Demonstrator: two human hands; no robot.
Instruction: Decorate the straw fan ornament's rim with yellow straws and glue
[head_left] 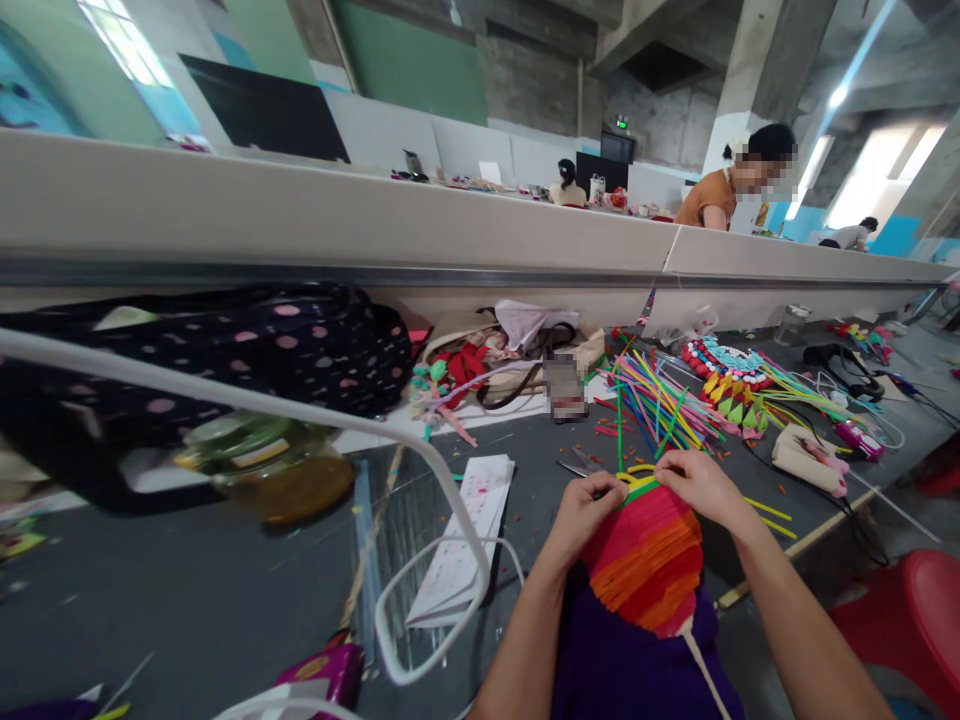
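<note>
Far to the left of the hands, a dark dotted bag [315, 345] lies behind a jar [236, 440]. Closer in, a clear ruler [365, 560] and folded papers [484, 500] lie on the table [172, 590], the papers nearer the left forearm. The left hand [589, 510] pinches the upper left edge of a round red-and-orange pleated piece [649, 560], which hangs between the forearms with a green strip [640, 490] at its top and a pale cord [703, 662] below. Just beyond the hands lies a pile of coloured sticks [671, 405]. The right hand [701, 487] pinches the piece's top edge, its fingers near the left hand's. Beyond it sits colourful beadwork [727, 362]; well to its right, a red stool [926, 610].
</note>
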